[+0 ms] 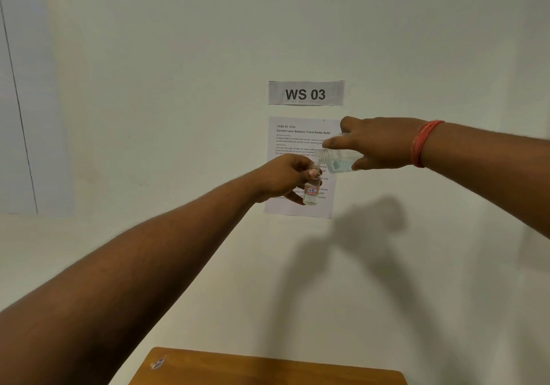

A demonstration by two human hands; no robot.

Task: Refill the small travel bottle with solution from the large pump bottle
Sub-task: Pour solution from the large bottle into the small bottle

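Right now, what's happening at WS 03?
A person is pouring from one bottle into another, held up in front of the wall. The right hand grips the larger clear bottle, tipped on its side with its mouth at the small travel bottle. The left hand holds the small bottle upright. It carries a red-marked label; its fill level is unclear.

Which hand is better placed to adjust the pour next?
Right. The right hand holds the large bottle tipped, mouth at the small bottle; the left hand only holds that one upright.
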